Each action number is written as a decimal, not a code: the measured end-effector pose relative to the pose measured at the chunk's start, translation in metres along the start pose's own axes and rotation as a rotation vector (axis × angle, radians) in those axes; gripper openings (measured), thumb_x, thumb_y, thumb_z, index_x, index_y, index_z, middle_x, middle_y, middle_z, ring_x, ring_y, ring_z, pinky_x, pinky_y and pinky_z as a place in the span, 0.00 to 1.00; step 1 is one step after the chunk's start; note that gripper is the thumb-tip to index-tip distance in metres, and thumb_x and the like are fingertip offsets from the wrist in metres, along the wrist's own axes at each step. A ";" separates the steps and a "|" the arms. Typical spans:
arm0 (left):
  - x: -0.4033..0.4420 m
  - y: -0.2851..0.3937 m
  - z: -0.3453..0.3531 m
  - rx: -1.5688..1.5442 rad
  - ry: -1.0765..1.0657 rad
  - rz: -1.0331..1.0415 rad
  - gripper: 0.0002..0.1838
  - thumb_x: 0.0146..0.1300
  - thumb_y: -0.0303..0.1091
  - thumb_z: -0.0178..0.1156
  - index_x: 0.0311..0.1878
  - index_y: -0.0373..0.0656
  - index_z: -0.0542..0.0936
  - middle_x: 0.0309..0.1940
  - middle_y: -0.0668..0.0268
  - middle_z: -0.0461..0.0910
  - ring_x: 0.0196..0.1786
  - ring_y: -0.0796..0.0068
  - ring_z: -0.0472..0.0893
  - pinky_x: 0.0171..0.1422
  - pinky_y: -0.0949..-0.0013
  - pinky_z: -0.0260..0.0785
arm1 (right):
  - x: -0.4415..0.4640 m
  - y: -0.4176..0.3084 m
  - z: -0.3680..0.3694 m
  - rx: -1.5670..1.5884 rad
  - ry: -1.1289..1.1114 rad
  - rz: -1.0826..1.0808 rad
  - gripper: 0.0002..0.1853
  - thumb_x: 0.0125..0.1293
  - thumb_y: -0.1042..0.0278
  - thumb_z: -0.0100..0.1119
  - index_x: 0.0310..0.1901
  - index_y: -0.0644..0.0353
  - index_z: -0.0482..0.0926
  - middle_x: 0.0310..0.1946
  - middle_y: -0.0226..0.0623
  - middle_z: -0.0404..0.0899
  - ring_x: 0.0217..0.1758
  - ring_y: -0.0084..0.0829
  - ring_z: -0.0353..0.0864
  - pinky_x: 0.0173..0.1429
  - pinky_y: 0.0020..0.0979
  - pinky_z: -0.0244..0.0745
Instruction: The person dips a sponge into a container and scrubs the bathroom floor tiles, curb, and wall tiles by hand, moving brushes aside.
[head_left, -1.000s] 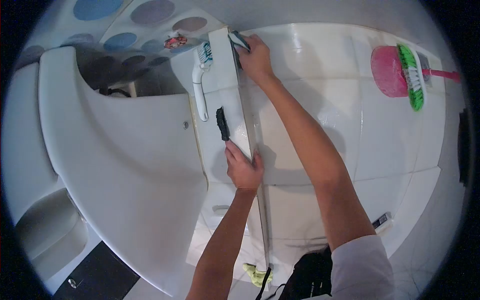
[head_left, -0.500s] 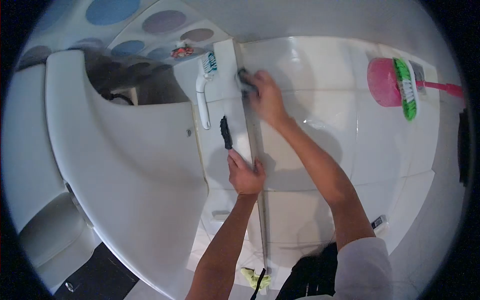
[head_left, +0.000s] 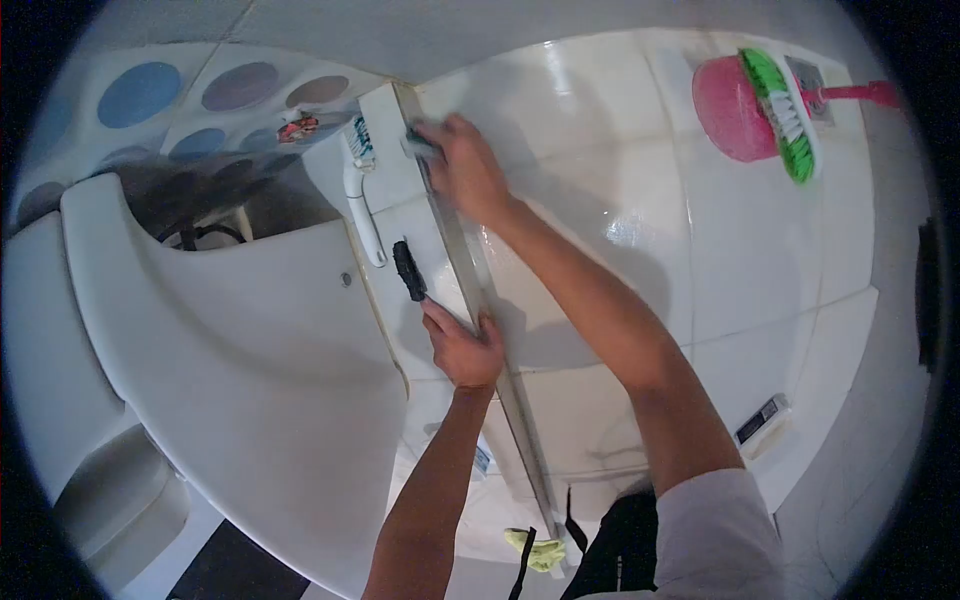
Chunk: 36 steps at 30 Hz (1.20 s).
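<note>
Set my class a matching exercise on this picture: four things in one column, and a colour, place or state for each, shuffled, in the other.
Column 1
1. Right hand
2. White-handled brush
3. Cloth
4. Green-and-white-bristled brush

Column 2
A. Yellow-green
B. Lying across the pink dustpan
C. Gripping a small pad at the edge of the white ledge
D. Blue-bristled

Right pairs: 1-C, 2-D, 3-A, 4-B

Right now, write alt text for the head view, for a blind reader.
A right hand holds a small grey pad at the edge of a white tiled ledge; the left hand rests farther along it, by a black bristly item. A white brush lies nearby.
</note>
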<state>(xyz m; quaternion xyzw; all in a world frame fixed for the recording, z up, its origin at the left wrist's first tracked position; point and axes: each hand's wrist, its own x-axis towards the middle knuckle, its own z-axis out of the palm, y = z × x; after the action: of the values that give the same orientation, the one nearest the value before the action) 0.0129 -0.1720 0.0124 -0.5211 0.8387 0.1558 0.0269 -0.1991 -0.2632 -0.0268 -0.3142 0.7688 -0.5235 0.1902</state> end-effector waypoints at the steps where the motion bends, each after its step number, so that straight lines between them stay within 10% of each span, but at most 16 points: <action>1: 0.000 -0.002 0.001 -0.008 0.014 0.009 0.46 0.57 0.39 0.60 0.69 0.26 0.45 0.60 0.35 0.60 0.60 0.36 0.67 0.60 0.48 0.66 | 0.020 0.000 0.003 -0.017 0.059 0.010 0.22 0.51 0.76 0.57 0.50 0.57 0.81 0.38 0.46 0.75 0.45 0.49 0.76 0.53 0.42 0.73; 10: 0.001 -0.001 0.001 -0.002 0.018 -0.015 0.46 0.56 0.39 0.61 0.69 0.26 0.47 0.60 0.35 0.60 0.59 0.37 0.68 0.60 0.49 0.66 | -0.058 -0.015 -0.026 -0.361 -0.235 -0.300 0.26 0.53 0.72 0.58 0.58 0.49 0.75 0.49 0.37 0.74 0.55 0.43 0.73 0.60 0.45 0.70; 14: -0.001 -0.007 0.005 0.010 0.068 0.001 0.46 0.55 0.40 0.61 0.69 0.26 0.48 0.59 0.36 0.61 0.57 0.38 0.70 0.58 0.48 0.67 | 0.017 -0.021 0.009 -0.767 -0.035 -0.576 0.16 0.58 0.70 0.52 0.49 0.48 0.79 0.51 0.33 0.72 0.55 0.38 0.72 0.55 0.47 0.68; 19: 0.000 -0.005 0.002 -0.030 0.006 -0.041 0.48 0.56 0.41 0.63 0.71 0.30 0.46 0.59 0.40 0.63 0.57 0.38 0.70 0.57 0.50 0.68 | 0.023 -0.020 0.008 -0.489 0.071 -0.367 0.25 0.52 0.72 0.62 0.52 0.35 0.80 0.51 0.35 0.70 0.61 0.41 0.64 0.59 0.47 0.67; 24: -0.002 -0.008 0.006 -0.032 0.066 -0.016 0.48 0.54 0.45 0.62 0.70 0.30 0.49 0.58 0.40 0.64 0.56 0.39 0.71 0.55 0.50 0.70 | -0.044 -0.026 -0.039 -0.474 -0.432 -0.523 0.27 0.49 0.71 0.64 0.54 0.38 0.79 0.50 0.38 0.69 0.56 0.47 0.67 0.56 0.45 0.72; 31: 0.000 -0.007 0.003 -0.117 0.043 -0.044 0.48 0.53 0.44 0.62 0.69 0.29 0.49 0.57 0.40 0.65 0.55 0.41 0.72 0.55 0.51 0.71 | -0.014 -0.039 -0.008 -0.659 -0.183 -0.415 0.27 0.48 0.63 0.67 0.54 0.37 0.79 0.53 0.44 0.68 0.52 0.48 0.68 0.51 0.45 0.71; 36: 0.008 -0.011 -0.005 -0.161 -0.017 -0.046 0.49 0.50 0.41 0.64 0.70 0.31 0.50 0.59 0.46 0.66 0.56 0.49 0.73 0.58 0.56 0.71 | -0.045 -0.022 -0.035 -0.578 -0.515 -0.575 0.27 0.50 0.66 0.65 0.56 0.37 0.78 0.53 0.47 0.68 0.55 0.51 0.68 0.55 0.48 0.71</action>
<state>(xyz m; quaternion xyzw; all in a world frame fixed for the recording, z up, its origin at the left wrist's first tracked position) 0.0194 -0.1847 0.0132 -0.5396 0.8109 0.2265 -0.0045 -0.1818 -0.2144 0.0046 -0.6735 0.6926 -0.2250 0.1267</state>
